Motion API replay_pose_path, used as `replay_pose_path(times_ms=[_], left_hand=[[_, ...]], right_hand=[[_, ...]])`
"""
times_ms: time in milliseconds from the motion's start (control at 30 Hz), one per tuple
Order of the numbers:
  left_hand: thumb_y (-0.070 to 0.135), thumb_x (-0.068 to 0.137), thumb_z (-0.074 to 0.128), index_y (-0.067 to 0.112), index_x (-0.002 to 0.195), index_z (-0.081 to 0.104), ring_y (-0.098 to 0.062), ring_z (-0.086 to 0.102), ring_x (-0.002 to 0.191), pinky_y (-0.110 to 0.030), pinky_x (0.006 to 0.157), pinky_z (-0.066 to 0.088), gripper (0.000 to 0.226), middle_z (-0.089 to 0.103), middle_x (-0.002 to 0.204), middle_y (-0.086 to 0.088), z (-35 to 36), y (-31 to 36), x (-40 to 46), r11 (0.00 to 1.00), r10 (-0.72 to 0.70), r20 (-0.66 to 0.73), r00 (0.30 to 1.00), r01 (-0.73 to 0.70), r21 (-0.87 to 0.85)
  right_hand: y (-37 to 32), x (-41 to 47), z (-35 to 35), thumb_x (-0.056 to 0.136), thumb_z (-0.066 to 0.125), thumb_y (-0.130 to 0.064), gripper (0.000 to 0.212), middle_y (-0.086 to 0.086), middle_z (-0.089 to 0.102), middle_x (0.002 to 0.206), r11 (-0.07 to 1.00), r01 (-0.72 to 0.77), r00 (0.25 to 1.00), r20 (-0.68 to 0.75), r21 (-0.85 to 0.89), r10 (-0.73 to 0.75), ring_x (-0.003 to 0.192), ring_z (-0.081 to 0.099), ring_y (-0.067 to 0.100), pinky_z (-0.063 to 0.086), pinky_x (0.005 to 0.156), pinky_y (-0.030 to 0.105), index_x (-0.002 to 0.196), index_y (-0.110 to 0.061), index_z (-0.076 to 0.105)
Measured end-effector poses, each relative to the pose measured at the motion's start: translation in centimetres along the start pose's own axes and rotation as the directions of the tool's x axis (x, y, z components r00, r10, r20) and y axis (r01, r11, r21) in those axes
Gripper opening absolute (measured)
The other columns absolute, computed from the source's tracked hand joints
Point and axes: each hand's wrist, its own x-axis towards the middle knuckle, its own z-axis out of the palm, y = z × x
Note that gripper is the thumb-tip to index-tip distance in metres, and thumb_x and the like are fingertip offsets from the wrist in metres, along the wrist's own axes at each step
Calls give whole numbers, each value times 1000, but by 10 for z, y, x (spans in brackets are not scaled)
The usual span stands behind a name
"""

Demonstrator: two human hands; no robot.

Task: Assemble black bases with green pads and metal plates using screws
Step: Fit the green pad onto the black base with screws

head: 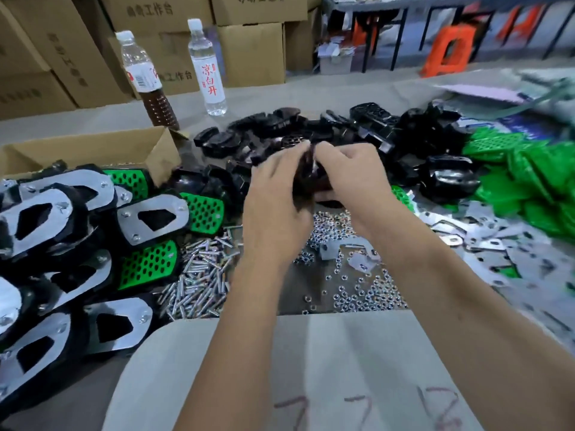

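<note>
Both hands, left hand (pixel 273 194) and right hand (pixel 348 172), grip one black base (pixel 308 175) above the table's middle; keep it steady, holes facing up. Screws (pixel 199 275) and nuts (pixel 357 293) lie below; finished pieces (pixel 77 231) crowd the left edge, green pads (pixel 529 181) the right.

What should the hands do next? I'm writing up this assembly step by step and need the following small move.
Probably free the right hand and reach for a green pad from the pile on the right. Both hands grip one black base, the left hand too, and no green or metal shows on it, though blur hides detail.
</note>
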Motion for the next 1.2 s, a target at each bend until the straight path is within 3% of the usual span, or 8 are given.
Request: replay_pose_path(times_ms=[167,267,367,500,667,967,1100,1200], left_hand=[[8,85,74,24,134,56,-25,63,105,-40,86,50,54,68,116,2,39,25,-7,994,35,156,987,-18,-108],[24,95,73,26,117,63,-18,65,92,-38,81,52,24,71,96,9,59,47,-17,954,-77,179,981,125,-271],[30,97,68,29,95,67,-20,67,88,-46,86,57,3,72,86,5,71,70,-23,774,-332,147,932,358,-521],[41,98,70,28,83,70,-5,68,72,-45,80,58,20,71,72,14,81,99,-19,386,-583,315,749,596,-704],[62,100,55,8,119,66,-49,66,116,-64,105,50,58,66,127,-28,89,121,-18,105,-585,584,563,767,-634],[50,100,62,14,112,74,-34,77,101,-54,85,64,40,79,112,-12,83,122,-21,95,-548,621,561,778,-621],[48,98,63,10,102,68,-26,73,96,-58,95,59,39,76,106,-5,75,114,-20,125,-585,562,586,749,-651],[50,97,62,22,93,55,-25,55,84,-66,98,51,29,57,91,-6,67,102,-19,174,-671,438,598,702,-691]], right_hand=[[18,-33,-74,106,53,-44,53,11,69,69,989,-45,999,31,138,41,66,68,27,58,56,34,66,-13,69],[28,-34,-110,106,52,-42,54,9,72,67,986,-11,972,-232,-166,-28,63,70,26,53,55,33,68,-8,69],[41,-30,-154,100,61,-33,40,12,67,68,661,-160,875,-415,-733,-249,72,62,37,43,64,35,68,-8,64],[52,-20,-195,94,65,-18,36,17,64,125,247,-332,924,-366,-910,-107,127,46,40,47,95,47,129,-11,63],[55,-6,-210,102,58,-29,52,19,55,142,350,-305,952,-299,-886,72,135,44,41,42,105,53,149,-12,44],[36,-11,-202,102,57,-7,15,21,70,88,232,-223,934,-275,-947,-227,81,66,41,59,75,46,105,-4,71],[15,-20,-201,108,43,-18,27,19,70,86,473,-235,724,-478,-849,-498,77,61,40,47,68,43,107,-8,69],[8,-31,-176,106,49,-22,26,6,70,86,881,-46,717,-630,-471,-299,75,63,23,56,76,46,105,-9,73]])
